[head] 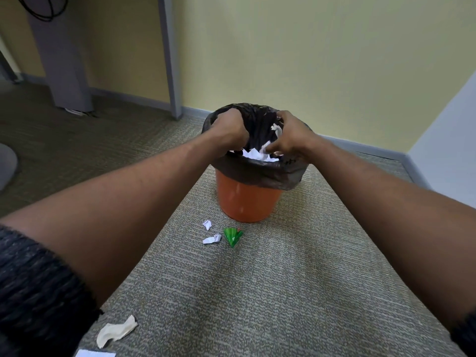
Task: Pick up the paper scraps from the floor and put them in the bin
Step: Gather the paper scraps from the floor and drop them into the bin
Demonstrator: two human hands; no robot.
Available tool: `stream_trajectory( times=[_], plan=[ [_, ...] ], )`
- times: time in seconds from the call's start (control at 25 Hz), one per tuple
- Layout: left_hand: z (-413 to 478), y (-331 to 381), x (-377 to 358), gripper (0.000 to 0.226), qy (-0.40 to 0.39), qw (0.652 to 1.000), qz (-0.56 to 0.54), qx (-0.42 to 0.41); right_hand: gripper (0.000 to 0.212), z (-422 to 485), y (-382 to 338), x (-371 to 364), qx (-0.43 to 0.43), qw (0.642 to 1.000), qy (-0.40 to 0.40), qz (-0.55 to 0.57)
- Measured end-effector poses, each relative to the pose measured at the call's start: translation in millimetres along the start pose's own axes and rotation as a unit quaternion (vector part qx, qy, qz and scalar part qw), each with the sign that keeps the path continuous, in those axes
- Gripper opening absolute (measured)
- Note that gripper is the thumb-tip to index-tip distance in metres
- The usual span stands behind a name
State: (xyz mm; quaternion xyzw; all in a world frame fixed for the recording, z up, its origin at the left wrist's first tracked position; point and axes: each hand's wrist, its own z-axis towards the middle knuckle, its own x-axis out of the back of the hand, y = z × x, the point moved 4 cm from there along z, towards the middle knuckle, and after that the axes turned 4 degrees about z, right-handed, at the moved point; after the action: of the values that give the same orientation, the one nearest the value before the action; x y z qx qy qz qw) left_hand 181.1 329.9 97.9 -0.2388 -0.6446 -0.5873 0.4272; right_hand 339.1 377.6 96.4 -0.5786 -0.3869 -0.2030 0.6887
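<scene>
The corner of a flat white sheet (95,353) lay at the bottom edge of the head view on the grey-flecked carpet (257,292), near a crumpled cream scrap (117,331) and the person's dark knit left sleeve (33,292). Both bare forearms reached forward from there, the right sleeve (465,336) showing only at the frame's corner. Farther along the carpet, three scraps lay in a loose cluster just short of the orange bin (244,199), none of them touching it. These were a small white scrap (207,224), a twisted white scrap (212,239) nearer the camera, and a folded green scrap (232,236) to their right. The bin stood upright on the carpet with its black liner (257,171) folded over the rim and a heap of white paper (253,153) visible inside. Over its mouth, the left hand (229,130) was turned down with its fingers curled out of sight inside the liner, so whether it held anything could not be told. The right hand (291,136) had its fingers closed around a crumpled white piece (277,129), which poked out above and below them over the open bin. Behind stood a grey desk leg (171,60), a grey panel (67,60) with black cables (43,11), and a yellow wall (322,60) edged by a grey skirting (373,150).
</scene>
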Motion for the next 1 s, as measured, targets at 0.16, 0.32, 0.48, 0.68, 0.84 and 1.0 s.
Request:
stream_trajectory(
  times=[0.16,0.32,0.48,0.68,0.84,1.0],
  plan=[
    [-15.3,-7.1,14.1,0.035,0.043,0.998,-0.023,-0.029,0.092,-10.7,-16.7,-2.5,0.036,0.999,0.021,-0.035],
    [-42.0,-30.4,15.9,0.053,0.127,0.990,-0.020,-0.063,0.076,-42.5,-40.2,-30.5,0.156,0.983,0.075,-0.066],
    [-81.6,-77.2,11.6,0.052,0.197,0.977,0.025,-0.076,0.072,-86.4,-59.1,-85.2,0.302,0.942,0.103,-0.101],
    [-136.1,-135.3,6.9,0.073,0.184,0.975,0.116,-0.048,0.076,-113.0,-64.8,-157.1,0.331,0.931,0.057,-0.140],
    [-180.9,-192.2,3.2,0.073,0.127,0.979,0.161,-0.009,0.076,-124.2,-57.1,-202.9,0.316,0.937,-0.005,-0.146],
    [-221.8,-245.2,-0.5,0.071,0.082,0.979,0.184,0.018,0.082,-121.1,-34.2,-233.0,0.275,0.944,-0.099,-0.154]
  ],
)
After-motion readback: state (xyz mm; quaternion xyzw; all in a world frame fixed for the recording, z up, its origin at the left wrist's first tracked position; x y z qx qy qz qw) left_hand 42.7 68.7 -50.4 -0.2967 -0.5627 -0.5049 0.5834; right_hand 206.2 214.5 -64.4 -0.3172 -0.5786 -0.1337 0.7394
